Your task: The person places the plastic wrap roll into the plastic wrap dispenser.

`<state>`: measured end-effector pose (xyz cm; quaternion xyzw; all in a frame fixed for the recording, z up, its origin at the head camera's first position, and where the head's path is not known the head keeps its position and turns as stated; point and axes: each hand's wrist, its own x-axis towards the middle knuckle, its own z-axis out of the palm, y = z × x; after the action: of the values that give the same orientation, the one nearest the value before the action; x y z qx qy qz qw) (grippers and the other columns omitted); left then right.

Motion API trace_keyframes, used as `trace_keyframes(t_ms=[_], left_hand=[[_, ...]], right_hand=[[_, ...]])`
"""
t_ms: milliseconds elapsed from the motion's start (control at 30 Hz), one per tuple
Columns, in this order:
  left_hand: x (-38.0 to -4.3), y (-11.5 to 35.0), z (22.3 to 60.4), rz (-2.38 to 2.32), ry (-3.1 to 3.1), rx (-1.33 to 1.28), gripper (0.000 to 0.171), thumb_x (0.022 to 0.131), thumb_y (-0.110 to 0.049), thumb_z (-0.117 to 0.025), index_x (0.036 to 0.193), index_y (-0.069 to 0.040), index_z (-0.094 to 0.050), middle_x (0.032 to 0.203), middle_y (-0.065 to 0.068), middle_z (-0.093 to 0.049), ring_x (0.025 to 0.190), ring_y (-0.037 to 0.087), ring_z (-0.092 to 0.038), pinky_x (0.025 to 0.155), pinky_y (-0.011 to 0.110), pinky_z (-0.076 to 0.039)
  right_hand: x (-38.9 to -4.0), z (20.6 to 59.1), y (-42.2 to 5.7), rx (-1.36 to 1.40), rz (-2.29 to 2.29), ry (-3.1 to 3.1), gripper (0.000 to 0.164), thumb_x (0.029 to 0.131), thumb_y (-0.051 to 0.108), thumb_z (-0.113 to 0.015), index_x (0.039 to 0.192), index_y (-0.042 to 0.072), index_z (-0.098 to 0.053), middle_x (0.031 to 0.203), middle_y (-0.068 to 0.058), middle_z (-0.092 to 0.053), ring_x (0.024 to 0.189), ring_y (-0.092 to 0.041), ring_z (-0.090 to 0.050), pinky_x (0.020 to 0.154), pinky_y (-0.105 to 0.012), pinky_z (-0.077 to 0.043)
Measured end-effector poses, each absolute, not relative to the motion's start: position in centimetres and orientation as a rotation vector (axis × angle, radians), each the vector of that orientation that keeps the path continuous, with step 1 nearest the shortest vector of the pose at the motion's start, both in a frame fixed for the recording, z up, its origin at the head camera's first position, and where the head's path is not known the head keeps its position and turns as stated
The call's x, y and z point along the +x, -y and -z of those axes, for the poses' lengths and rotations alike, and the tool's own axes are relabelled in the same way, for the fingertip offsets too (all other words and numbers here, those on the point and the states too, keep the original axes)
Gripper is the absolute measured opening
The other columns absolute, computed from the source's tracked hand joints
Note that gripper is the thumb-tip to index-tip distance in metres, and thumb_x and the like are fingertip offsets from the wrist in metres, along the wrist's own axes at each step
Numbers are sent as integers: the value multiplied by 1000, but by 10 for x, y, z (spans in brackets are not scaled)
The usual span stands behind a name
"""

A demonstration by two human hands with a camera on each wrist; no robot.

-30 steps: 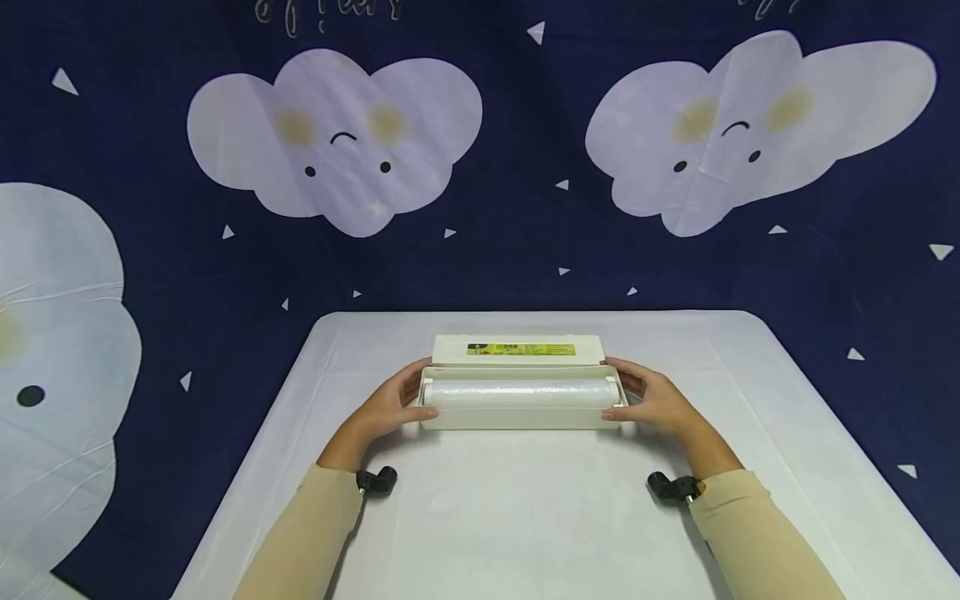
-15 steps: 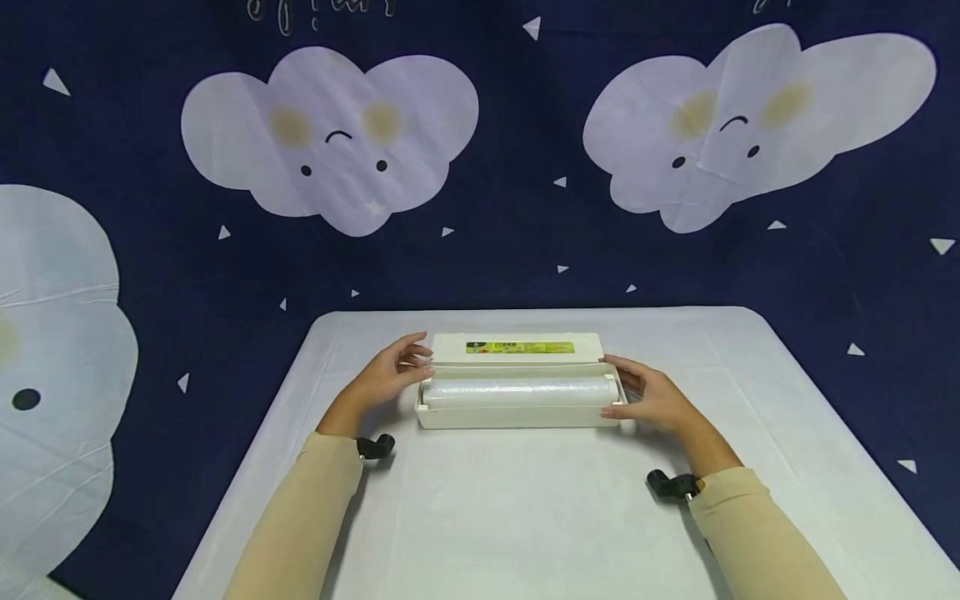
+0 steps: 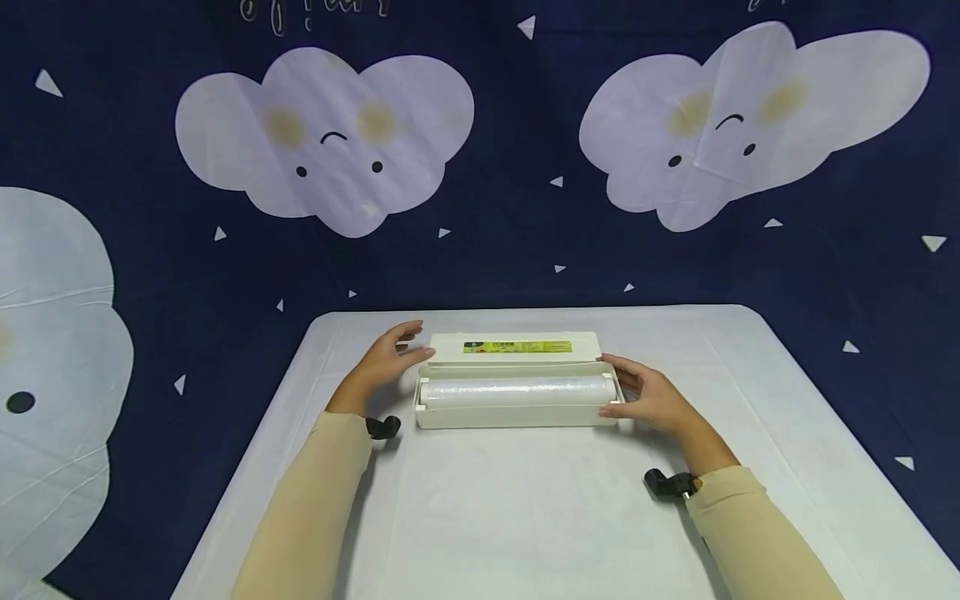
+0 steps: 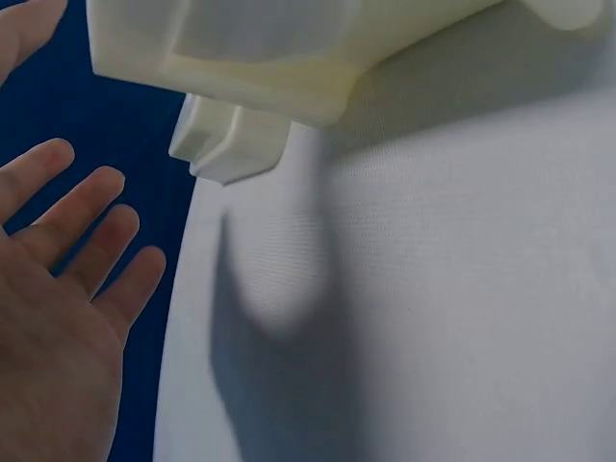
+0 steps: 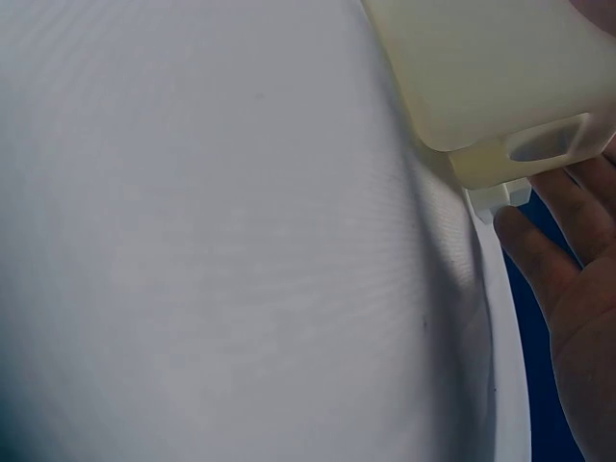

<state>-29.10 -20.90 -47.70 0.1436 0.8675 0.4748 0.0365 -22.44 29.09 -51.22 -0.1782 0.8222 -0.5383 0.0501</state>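
A cream cling film box [image 3: 517,417] lies lengthwise on the table with its lid [image 3: 450,350] folded back, a yellow-green label on it. Inside rests a roll of cling film [image 3: 517,390]. My left hand [image 3: 384,357] is held beside the lid's left edge, its thumb tip right at that edge and its fingers spread. The left wrist view shows this hand's palm [image 4: 58,337] apart from the box corner. At the other end, my right hand [image 3: 648,398] holds the box, thumb on the front wall and fingers behind. The right wrist view shows its fingers [image 5: 544,255] along the end wall.
A white cloth covers the table [image 3: 525,517], whose far edge runs behind the lid. Beyond it hangs a dark blue backdrop [image 3: 517,125] with cloud prints. Each wrist carries a small black camera mount [image 3: 667,483].
My left hand has let go of the box's left end and moved up and back to the lid's edge. The right hand keeps its hold, and the box stays in place.
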Motion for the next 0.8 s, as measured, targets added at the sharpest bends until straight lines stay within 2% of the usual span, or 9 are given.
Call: trace_keyframes(t_ms=[167,367,800], left_hand=[[-296,209,480,-1417,-2655,412,84,98,-34,-79,163,-5,-36,163,19,-39,148,44,-36,121,53,-31],[-301,204,485,-1368,-2660,308,93,92,-37,-83,166,-10,-32,169,15,-30,152,43,-28,123,54,-27],[-313,204,495,-1271,-2677,336,108,81,-25,-95,166,-11,-31,168,15,-31,153,38,-29,124,49,-26]], right_hand=[[-223,512,-290,-535,1645,-2497,105,74,13,-99,160,0,-39,159,-22,-43,143,-43,-45,115,-57,-37],[-223,513,-291,-549,1643,-2495,105,75,13,-98,161,0,-39,160,-22,-43,143,-43,-44,115,-57,-37],[-221,514,-292,-557,1636,-2510,104,75,15,-99,160,1,-40,159,-21,-44,142,-42,-46,114,-57,-39]])
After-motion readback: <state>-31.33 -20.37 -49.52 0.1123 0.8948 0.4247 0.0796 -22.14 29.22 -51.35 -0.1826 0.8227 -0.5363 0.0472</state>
